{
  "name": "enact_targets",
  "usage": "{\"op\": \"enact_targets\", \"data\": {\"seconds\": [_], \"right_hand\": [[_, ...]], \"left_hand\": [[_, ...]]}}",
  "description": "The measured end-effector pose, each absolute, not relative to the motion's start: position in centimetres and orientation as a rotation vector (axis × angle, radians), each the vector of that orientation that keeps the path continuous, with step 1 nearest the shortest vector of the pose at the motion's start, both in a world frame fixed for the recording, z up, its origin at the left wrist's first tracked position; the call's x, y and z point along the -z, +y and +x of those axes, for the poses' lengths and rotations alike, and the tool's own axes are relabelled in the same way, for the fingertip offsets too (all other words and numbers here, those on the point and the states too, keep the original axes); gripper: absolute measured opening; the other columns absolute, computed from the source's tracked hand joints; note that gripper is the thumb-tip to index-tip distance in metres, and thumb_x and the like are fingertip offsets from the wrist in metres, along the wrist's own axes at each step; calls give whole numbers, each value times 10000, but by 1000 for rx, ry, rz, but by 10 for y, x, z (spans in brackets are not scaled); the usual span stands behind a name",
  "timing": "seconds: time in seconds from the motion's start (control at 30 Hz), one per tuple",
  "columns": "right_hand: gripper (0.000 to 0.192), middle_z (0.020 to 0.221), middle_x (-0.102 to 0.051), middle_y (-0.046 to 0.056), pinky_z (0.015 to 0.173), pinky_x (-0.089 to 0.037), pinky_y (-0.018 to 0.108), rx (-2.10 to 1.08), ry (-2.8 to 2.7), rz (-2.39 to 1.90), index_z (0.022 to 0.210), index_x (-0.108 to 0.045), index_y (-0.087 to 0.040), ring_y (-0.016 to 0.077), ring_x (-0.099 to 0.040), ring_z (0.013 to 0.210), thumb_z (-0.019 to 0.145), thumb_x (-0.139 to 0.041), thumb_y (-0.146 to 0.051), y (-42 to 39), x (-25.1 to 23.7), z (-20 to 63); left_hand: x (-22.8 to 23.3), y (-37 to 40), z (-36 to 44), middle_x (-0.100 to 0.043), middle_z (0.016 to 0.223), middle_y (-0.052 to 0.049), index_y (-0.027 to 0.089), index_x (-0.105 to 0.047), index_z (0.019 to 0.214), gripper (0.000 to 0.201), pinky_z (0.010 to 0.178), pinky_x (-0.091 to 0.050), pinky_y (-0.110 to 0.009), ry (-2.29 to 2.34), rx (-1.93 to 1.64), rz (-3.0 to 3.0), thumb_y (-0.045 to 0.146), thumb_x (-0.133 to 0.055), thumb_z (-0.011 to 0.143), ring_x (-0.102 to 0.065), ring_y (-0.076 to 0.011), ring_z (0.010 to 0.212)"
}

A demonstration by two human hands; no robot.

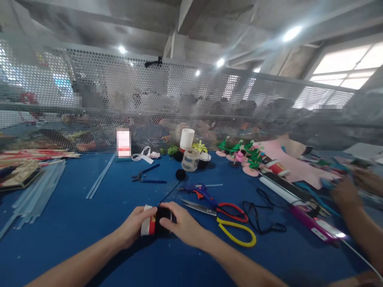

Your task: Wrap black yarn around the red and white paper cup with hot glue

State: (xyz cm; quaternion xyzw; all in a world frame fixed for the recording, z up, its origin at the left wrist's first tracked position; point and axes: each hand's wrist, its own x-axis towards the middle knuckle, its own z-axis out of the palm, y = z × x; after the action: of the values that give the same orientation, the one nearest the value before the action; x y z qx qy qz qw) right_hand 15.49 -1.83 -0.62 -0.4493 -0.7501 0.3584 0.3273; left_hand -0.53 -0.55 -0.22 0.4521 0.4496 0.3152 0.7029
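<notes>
My left hand (133,225) and my right hand (182,225) both hold a small cup (149,225) lying on its side on the blue table (74,223). The cup is white with a red band, and black material (163,217) covers its right end under my right fingers. A thin black cord (169,195) runs from it up toward a black pompom (180,174). Scissors with red and yellow handles (230,219) lie just right of my right hand.
A blue glue gun (199,190), pliers (146,175), a clear jar (190,159), stacked white cups (187,138) and glue sticks (36,195) lie about. Green and pink felt pieces (248,157) sit at the back. Another person's hands (348,193) work at the right. A perforated screen (149,95) closes the far edge.
</notes>
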Motion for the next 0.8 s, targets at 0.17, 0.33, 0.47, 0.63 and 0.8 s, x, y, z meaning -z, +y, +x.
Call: {"op": "enact_targets", "data": {"seconds": [0.17,0.33,0.47,0.63,0.8], "right_hand": [[411,973,-562,104,791,-408,315,-1273,-1703,-1118,1006,-492,-139,173,-519,918,754,-416,-455,-5,-1,158],[424,848,-584,115,670,-447,243,-1269,-1565,-1383,804,-511,-114,125,-562,772,806,-279,-469,52,-13,161],[438,707,-556,78,577,-418,232,-1045,-1608,-1520,708,-491,-117,123,-536,644,793,-274,-488,116,-29,166],[403,694,-545,15,576,-349,214,-678,-1800,-1523,664,-509,-145,134,-494,680,724,-382,-523,166,-59,164],[415,895,-572,56,633,-337,213,-447,-1982,-1557,853,-543,-130,142,-494,812,813,-254,-426,167,-73,164]], "left_hand": [[7,-11,-5,-312,407,73,146,-378,461,421,397,-154,-190,974,-604,1264,505,-551,595,-229,-30,382],[1,-15,-3,-276,413,73,157,-347,445,454,398,-127,-205,898,-546,1359,551,-514,598,-197,-31,389],[3,-15,-2,-291,414,69,152,-366,447,452,398,-135,-203,904,-547,1370,553,-505,603,-208,-33,391],[5,-12,-4,-294,404,72,156,-354,440,467,395,-150,-195,988,-636,1334,573,-513,577,-223,-33,386],[5,-7,-4,-324,400,70,151,-379,454,460,394,-171,-187,1038,-682,1246,572,-540,545,-250,-35,382]]}}
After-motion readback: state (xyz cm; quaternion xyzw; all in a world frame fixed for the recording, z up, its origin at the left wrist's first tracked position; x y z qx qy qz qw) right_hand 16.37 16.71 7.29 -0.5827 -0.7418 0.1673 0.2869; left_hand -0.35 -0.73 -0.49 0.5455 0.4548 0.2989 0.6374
